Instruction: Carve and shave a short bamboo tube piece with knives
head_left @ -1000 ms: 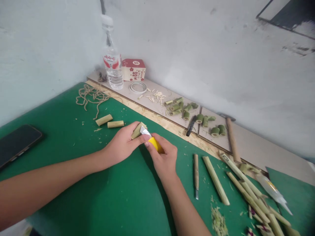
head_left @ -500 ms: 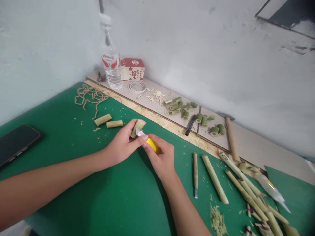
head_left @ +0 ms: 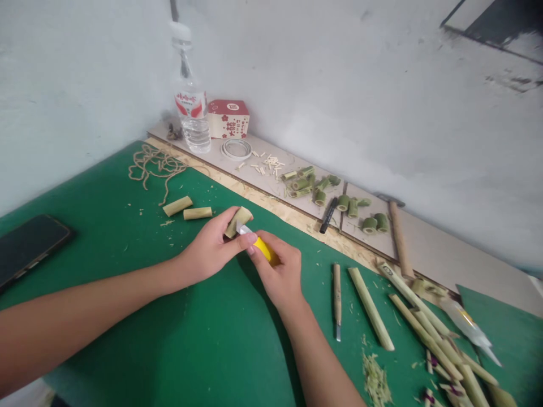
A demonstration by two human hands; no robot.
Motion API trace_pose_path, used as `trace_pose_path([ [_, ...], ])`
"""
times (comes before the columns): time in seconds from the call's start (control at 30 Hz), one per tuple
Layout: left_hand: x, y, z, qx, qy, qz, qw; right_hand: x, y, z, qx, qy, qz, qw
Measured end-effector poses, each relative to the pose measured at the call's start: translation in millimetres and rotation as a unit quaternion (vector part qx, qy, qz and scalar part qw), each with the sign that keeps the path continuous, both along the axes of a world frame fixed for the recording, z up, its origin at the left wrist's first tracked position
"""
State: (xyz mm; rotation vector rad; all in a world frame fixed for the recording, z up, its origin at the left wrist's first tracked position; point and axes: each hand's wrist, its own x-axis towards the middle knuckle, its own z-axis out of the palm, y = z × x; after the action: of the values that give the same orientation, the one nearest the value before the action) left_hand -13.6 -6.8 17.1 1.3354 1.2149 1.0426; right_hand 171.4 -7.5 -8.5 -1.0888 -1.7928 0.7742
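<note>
Head view: a short bamboo piece [head_left: 241,217] is held above the green bench [head_left: 220,333], the left hand [head_left: 212,249] curled round it. The right hand [head_left: 280,271] is closed around a yellow knife [head_left: 263,249], its blade at the bamboo piece. Two cut pieces [head_left: 197,213] lie beyond the left hand; a chisel [head_left: 337,299] lies right of the right hand.

One knife [head_left: 263,249], one hammer [head_left: 400,240], one phone [head_left: 31,249]

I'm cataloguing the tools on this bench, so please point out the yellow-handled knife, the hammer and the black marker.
Yellow-handled knife [head_left: 263,248]: head view, on its yellow handle.
Hammer [head_left: 400,239]: head view, on its wooden handle.
Black marker [head_left: 328,216]: head view, on its barrel.
</note>
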Motion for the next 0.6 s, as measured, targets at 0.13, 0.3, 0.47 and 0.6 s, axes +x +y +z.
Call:
trace_pose_path([
  [0.13,-1.5,0.9,-1.4,-0.002,0.005,-0.008,1.0,-0.7,0.7,-0.2,0.015,0.01,-0.013,1.0],
  [0.3,-1.2,0.9,-2.1,0.001,0.031,-0.007,0.999,-0.5,1.4,-0.4,0.015,0.003,-0.024,1.0],
  [0.47,-1.3,0.1,-1.8,0.01,0.085,0.02,0.996,-1.9,0.7,-2.5,0.019,0.012,-0.052,0.998],
  [0.6,-0.6,1.3,-1.2,0.001,0.08,0.024,0.996,-2.7,-0.2,-4.2,0.019,0.015,-0.058,0.998],
])
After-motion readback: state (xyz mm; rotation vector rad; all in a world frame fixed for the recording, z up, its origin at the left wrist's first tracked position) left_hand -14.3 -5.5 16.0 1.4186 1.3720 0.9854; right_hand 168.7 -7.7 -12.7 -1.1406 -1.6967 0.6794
